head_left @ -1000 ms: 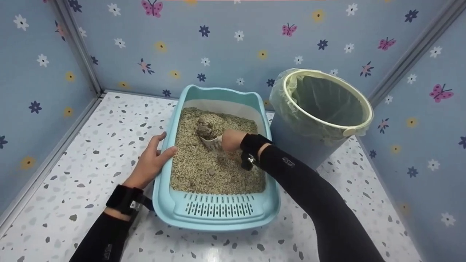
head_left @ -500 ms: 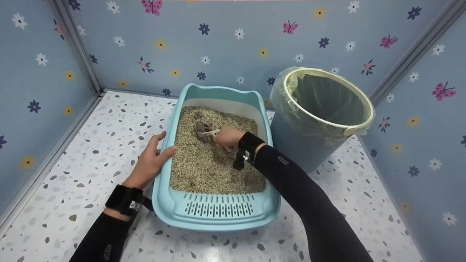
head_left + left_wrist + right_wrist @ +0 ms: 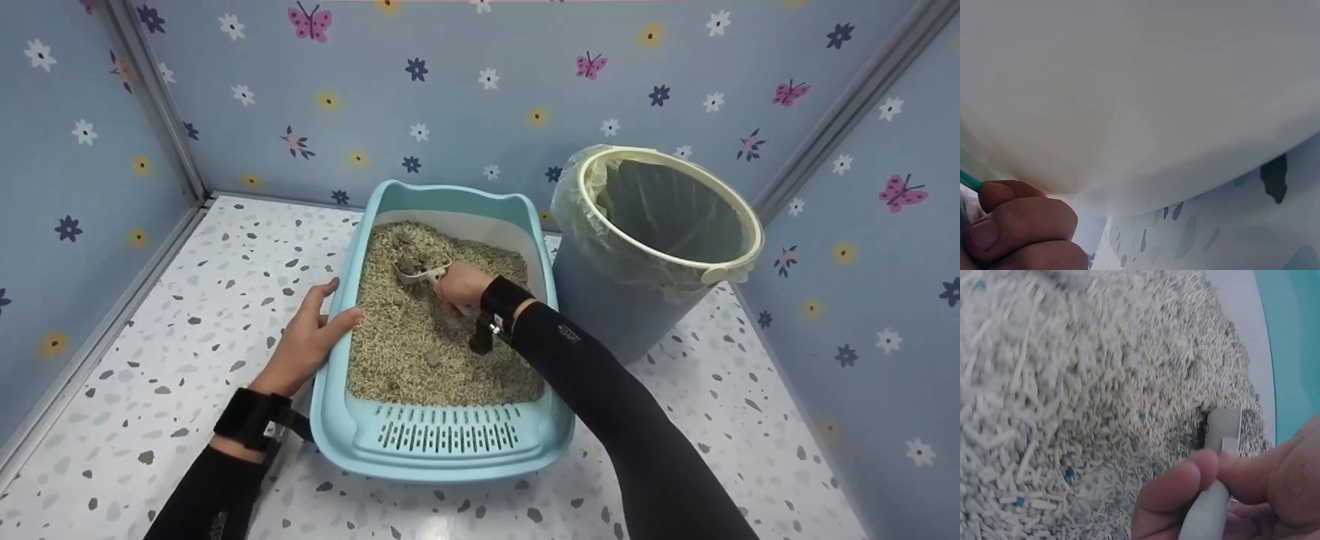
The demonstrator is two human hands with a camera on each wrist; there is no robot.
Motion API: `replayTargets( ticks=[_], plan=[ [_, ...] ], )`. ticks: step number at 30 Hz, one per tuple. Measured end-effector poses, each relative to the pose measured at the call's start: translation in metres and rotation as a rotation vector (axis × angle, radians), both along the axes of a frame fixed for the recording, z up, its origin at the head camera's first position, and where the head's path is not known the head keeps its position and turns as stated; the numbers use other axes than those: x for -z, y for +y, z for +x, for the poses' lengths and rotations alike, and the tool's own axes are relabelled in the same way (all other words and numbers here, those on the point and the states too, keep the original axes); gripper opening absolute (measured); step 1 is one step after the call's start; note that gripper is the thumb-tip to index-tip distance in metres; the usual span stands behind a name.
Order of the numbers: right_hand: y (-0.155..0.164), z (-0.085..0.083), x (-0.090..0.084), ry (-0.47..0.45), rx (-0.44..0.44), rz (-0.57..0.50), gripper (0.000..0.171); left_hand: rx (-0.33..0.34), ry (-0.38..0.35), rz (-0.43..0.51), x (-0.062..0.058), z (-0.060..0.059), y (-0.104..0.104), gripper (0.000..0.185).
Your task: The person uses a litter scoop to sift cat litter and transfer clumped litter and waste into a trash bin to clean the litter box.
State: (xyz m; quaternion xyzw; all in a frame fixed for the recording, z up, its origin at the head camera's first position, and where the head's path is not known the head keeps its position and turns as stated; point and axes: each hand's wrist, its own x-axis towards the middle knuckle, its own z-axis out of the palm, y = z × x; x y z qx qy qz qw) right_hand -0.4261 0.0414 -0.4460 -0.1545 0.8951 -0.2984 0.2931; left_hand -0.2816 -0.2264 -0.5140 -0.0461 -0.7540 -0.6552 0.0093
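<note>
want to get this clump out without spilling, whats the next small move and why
Probably lift the scoop straight up, level, then swing it right toward the lined bin. The right hand grips its handle with the bowl dug into the litter beside a dark clump, and the left hand steadies the tray by its rim.

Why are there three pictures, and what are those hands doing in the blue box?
A person wears three cameras: one on the head and one on each wrist. The head picture looks down at a blue litter box full of pale pellets, on a speckled floor. Beside it stands a bin with a bag inside. The right hand holds a small scoop dug into the pellets; its wrist camera shows the fingers pinching the handle. The left hand rests on the box's rim; its wrist camera sees mostly the box's wall up close.
</note>
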Motion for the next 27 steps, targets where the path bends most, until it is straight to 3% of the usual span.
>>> replayTargets(
  ticks=[6, 11, 16, 20, 27],
  plan=[
    [-0.001, 0.002, 0.000, -0.005, 0.046, -0.029, 0.039, 0.000, -0.007, 0.000, 0.001, 0.000, 0.000, 0.082],
    [0.001, 0.008, -0.003, -0.011, 0.081, -0.126, 0.040, -0.002, -0.004, 0.002, 0.000, -0.001, 0.002, 0.081],
    [0.007, 0.017, -0.009, -0.029, 0.111, -0.238, 0.036, -0.004, 0.005, 0.004, 0.001, -0.002, 0.002, 0.081],
    [0.013, 0.024, -0.013, -0.010, 0.111, -0.251, 0.028, -0.003, 0.011, 0.009, 0.002, -0.002, 0.001, 0.080],
    [0.029, 0.038, -0.034, -0.017, 0.170, -0.348, 0.023, 0.006, 0.010, -0.010, 0.001, -0.001, 0.000, 0.082]
  ],
)
